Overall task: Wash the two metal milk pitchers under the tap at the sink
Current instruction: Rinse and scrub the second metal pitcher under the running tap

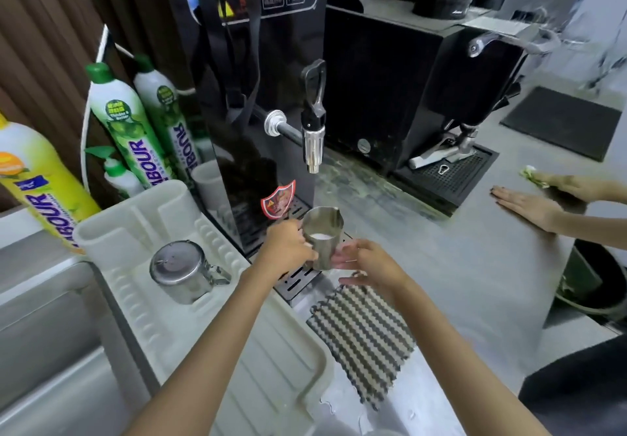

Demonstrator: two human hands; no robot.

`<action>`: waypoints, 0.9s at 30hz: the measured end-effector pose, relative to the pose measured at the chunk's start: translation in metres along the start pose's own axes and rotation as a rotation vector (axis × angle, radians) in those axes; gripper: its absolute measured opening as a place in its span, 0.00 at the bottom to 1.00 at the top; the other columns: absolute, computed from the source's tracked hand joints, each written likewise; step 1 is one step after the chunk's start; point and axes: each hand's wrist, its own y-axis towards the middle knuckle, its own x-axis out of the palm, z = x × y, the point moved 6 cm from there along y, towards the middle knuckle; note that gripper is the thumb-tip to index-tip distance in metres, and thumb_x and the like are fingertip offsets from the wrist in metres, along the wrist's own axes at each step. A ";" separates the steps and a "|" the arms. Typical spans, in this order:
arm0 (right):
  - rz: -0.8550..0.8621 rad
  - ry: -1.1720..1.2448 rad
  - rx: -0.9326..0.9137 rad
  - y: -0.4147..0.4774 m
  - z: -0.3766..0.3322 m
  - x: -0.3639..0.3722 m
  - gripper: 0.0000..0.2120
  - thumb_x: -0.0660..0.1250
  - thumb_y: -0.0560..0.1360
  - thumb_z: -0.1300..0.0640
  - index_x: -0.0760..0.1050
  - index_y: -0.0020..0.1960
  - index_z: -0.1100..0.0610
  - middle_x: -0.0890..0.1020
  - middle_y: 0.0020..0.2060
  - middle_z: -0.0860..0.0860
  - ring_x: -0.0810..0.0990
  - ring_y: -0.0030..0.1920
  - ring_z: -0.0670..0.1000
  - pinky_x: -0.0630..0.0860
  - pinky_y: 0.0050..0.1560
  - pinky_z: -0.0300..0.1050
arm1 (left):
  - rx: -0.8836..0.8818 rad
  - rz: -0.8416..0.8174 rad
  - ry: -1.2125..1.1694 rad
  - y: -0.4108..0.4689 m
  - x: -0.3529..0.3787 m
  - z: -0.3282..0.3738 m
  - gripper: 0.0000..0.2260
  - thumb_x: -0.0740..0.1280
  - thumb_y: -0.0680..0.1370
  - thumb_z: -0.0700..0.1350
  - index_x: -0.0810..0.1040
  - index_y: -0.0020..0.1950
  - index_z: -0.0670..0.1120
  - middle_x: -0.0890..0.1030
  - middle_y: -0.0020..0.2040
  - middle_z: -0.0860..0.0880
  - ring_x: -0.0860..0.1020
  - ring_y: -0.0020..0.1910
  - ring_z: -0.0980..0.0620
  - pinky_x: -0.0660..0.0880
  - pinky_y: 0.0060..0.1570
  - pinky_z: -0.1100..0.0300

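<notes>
The person at the counter (458, 259) holds a metal pitcher (325, 227) right in front of the black water boiler (271, 79), just below its spout (314, 150) and over its drip grille (298, 279). Whether the base rests on the grille or is lifted off it, I cannot tell. There is something white in the bottom of the pitcher (milk, by the look of it). The left hand (288, 249) is curled around the pitcher's left side and grips it there, covering the handle. The right hand (373, 266) comes in from the other side. Its fingers (341, 259) are loosely bent and only touch the lower wall, not wrapped round it.

The other pitcher (179, 272) sits upside down in the white dish rack (264, 350) to the left of the boiler, its handle pointing towards the boiler. Beyond the rack, still left of the boiler, stand green-capped soap bottles (125, 123), and the steel sink (51, 350) lies left of the rack.

A striped mat (363, 334) lies on the counter just in front of the boiler, near the right hand. To the boiler's right stands a black coffee machine (390, 79). Further right, another person's hand (529, 208) rests flat on the counter, well apart from the pitcher.
</notes>
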 end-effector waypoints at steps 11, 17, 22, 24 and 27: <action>-0.048 0.035 -0.087 -0.003 0.006 0.041 0.07 0.63 0.77 0.57 0.73 0.40 0.53 0.79 0.41 0.50 0.77 0.40 0.45 0.72 0.38 0.36 | -0.007 -0.095 -0.355 -0.039 0.020 -0.006 0.18 0.65 0.77 0.40 0.73 0.65 0.52 0.70 0.67 0.43 0.76 0.59 0.49 0.71 0.61 0.57; -0.024 0.001 -0.109 -0.011 0.001 0.038 0.11 0.62 0.77 0.62 0.73 0.37 0.55 0.76 0.38 0.50 0.72 0.39 0.47 0.71 0.46 0.37 | -0.046 0.015 -0.462 -0.044 -0.001 -0.029 0.26 0.65 0.78 0.44 0.62 0.74 0.51 0.66 0.70 0.48 0.71 0.66 0.50 0.70 0.64 0.55; -0.427 -0.006 -0.065 -0.054 -0.014 0.064 0.11 0.60 0.77 0.68 0.75 0.38 0.59 0.80 0.45 0.54 0.79 0.52 0.52 0.77 0.57 0.38 | -0.072 -0.045 -0.687 -0.079 -0.027 -0.070 0.39 0.73 0.72 0.43 0.54 0.77 0.50 0.63 0.74 0.51 0.65 0.71 0.54 0.64 0.62 0.62; -0.593 -0.050 -0.012 -0.072 -0.021 0.085 0.05 0.63 0.75 0.66 0.75 0.42 0.63 0.79 0.49 0.57 0.79 0.56 0.55 0.77 0.58 0.40 | -0.031 -0.070 -0.700 -0.104 -0.039 -0.091 0.41 0.75 0.70 0.45 0.56 0.76 0.50 0.63 0.74 0.56 0.63 0.72 0.58 0.63 0.65 0.63; -0.815 -0.214 0.016 -0.090 -0.031 0.136 0.13 0.66 0.73 0.62 0.72 0.55 0.68 0.78 0.54 0.60 0.79 0.58 0.53 0.76 0.58 0.39 | 0.026 0.031 -0.767 -0.145 -0.066 -0.124 0.35 0.76 0.66 0.46 0.66 0.71 0.52 0.74 0.67 0.57 0.69 0.68 0.61 0.67 0.64 0.66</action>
